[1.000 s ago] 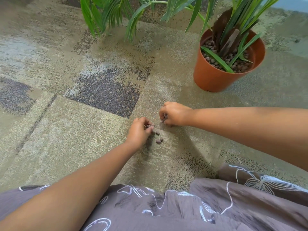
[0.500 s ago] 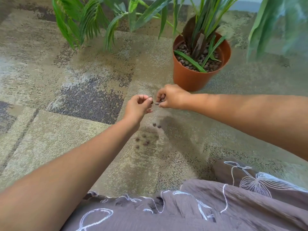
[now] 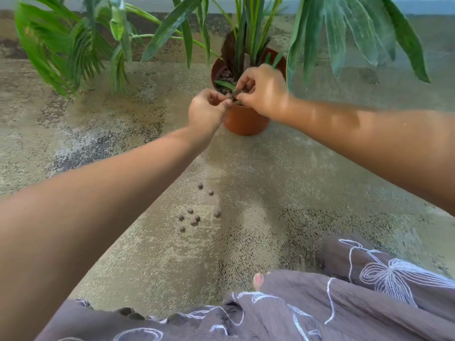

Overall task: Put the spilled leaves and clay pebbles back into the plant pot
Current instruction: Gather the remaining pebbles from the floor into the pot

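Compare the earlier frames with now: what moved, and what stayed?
Both hands rose from the carpet to the pot: left hand and right hand now sit over its rim, apparently carrying pebbles. The loose pebbles remain on the carpet; the pot appears unmoved.

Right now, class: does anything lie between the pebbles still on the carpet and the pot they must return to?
Nothing visible blocks the way. The clay pebbles lie on bare carpet short of the plant pot, both hands above its rim; only drooping leaves overhang it.
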`<move>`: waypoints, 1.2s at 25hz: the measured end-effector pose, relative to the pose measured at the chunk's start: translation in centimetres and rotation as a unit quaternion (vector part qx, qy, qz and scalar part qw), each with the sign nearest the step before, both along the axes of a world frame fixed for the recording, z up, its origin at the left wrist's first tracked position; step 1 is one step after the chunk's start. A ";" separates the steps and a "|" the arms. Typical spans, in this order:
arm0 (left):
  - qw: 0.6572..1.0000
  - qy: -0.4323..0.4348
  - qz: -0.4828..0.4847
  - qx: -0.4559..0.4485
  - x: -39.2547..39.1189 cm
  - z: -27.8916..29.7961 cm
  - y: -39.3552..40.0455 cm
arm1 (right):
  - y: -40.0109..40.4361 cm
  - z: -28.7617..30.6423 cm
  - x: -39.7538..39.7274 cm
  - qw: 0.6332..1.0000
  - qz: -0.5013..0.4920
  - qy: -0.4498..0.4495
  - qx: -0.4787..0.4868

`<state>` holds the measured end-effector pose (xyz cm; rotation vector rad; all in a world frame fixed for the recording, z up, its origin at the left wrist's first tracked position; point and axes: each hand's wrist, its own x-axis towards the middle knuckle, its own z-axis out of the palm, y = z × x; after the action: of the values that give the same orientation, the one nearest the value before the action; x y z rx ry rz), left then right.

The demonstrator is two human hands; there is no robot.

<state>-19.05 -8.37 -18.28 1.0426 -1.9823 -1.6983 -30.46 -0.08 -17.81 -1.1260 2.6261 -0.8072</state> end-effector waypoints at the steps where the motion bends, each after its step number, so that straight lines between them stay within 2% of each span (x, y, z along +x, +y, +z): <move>1: 1.000 0.006 0.001 0.016 -1.1 0.4 0.3 | 0.1 0.1 -1.0 0.999 -0.012 0.014 0.038; 4: 0.999 -0.003 -0.011 0.036 -3.2 1.4 0.1 | 0.6 0.5 -2.0 0.997 -0.009 0.015 0.073; 7: 0.997 -0.042 -0.021 -0.063 -2.4 0.9 -0.6 | 1.6 0.2 -1.0 0.997 0.011 0.040 0.068; 11: 0.975 -0.122 -0.087 -0.165 3.0 -2.8 -1.5 | 2.6 -1.6 3.1 0.984 0.153 0.036 0.088; 14: 0.931 -0.272 -0.139 -0.200 7.9 -7.0 -2.7 | 2.3 -3.8 6.6 0.952 0.256 0.016 0.170; 16: 0.878 -0.390 -0.199 -0.193 11.2 -9.6 -3.1 | 1.6 -5.6 8.8 0.928 0.291 -0.011 0.233; 18: 0.834 -0.459 -0.218 -0.214 14.2 -11.6 -3.1 | 0.6 -7.6 10.5 0.902 0.296 -0.043 0.311; 20: 0.819 -0.474 -0.204 -0.252 16.0 -13.1 -3.0 | -0.3 -9.3 11.3 0.886 0.301 -0.064 0.347; 22: 0.816 -0.465 -0.212 -0.270 16.5 -13.7 -2.9 | -1.2 -10.2 11.6 0.880 0.319 -0.072 0.344; 26: 0.834 -0.398 -0.295 -0.241 16.9 -13.7 -2.9 | -2.8 -11.5 11.9 0.887 0.313 -0.052 0.336; 30: 0.860 -0.365 -0.296 -0.196 18.3 -13.6 -2.3 | -3.1 -12.7 13.0 0.885 0.303 -0.050 0.349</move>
<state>-0.75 -10.71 -31.92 1.0787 -3.2416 -1.0680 -17.48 -3.17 -30.49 -1.4564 1.9716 0.1967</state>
